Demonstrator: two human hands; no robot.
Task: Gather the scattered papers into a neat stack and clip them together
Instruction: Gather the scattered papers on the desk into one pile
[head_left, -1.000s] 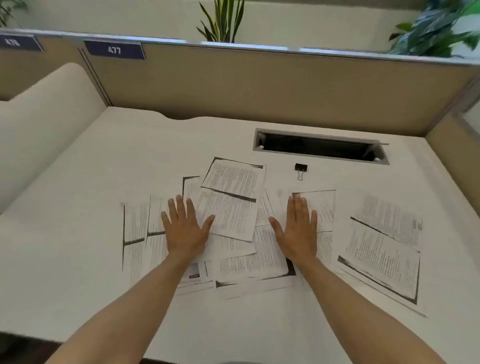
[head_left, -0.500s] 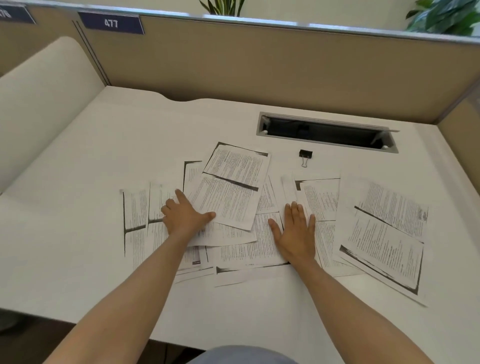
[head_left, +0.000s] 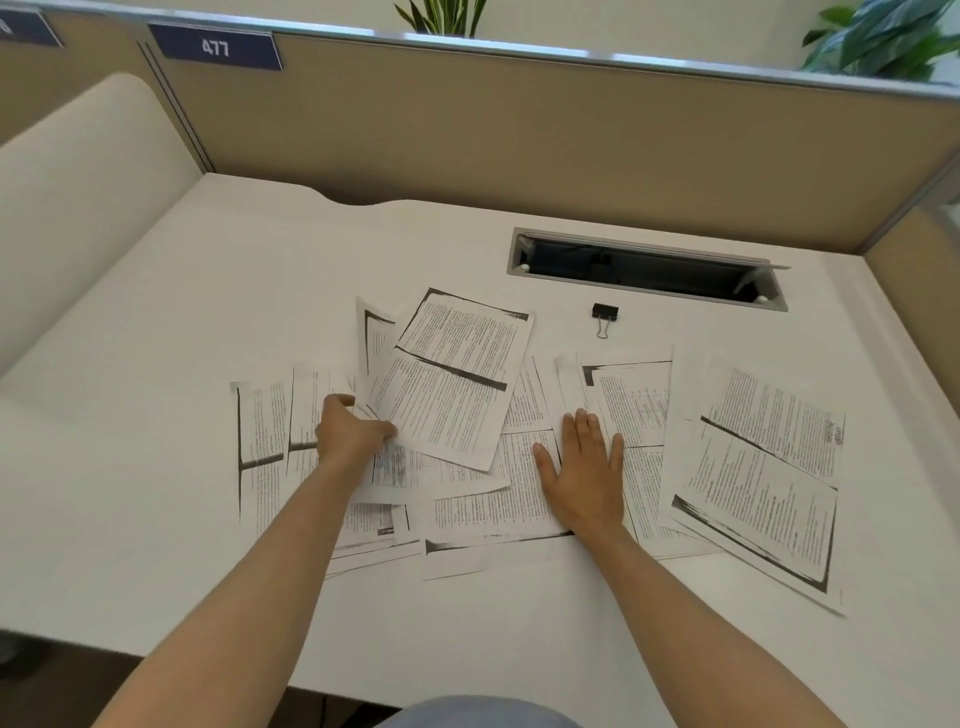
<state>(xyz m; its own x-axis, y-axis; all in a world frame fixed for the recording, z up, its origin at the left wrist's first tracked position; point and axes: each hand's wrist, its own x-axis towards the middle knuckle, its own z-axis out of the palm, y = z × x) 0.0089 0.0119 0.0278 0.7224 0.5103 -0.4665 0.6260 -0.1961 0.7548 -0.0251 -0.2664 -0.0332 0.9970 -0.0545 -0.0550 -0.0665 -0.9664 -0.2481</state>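
Since half a second ago, the left hand (head_left: 353, 428) has been curling tighter at the near left corner of the top sheet (head_left: 449, 376), and that corner is now lifting slightly off the pile; the right hand (head_left: 584, 470) has been staying flat in nearly the same place.

Left grip: the thumb and fingers are closing narrowly on the corner of the top sheet, with the thumb lying on the printed face. The fingers below the sheet are hidden, so full contact underneath cannot be confirmed.

Right grip: the hand is lying wide and flat, fingers together and pointing away from the person, palm pressing on the middle papers (head_left: 483, 499). It is holding nothing.

Papers: the sheets are lying scattered and overlapping across the middle of the white bench (head_left: 156, 545). Two sheets (head_left: 265, 441) are lying side by side at the left end, partly under the left forearm. One large sheet (head_left: 758, 467) is lying at the right end, tilted, overlapping the sheets beside it. The papers are not yet forming a stack.

Clip: a black binder clip (head_left: 604, 315) is lying alone on the bench beyond the papers, apart from both hands, near the long open slot (head_left: 644, 270) in the bench top. A beige partition (head_left: 519, 130) is standing behind the bench.
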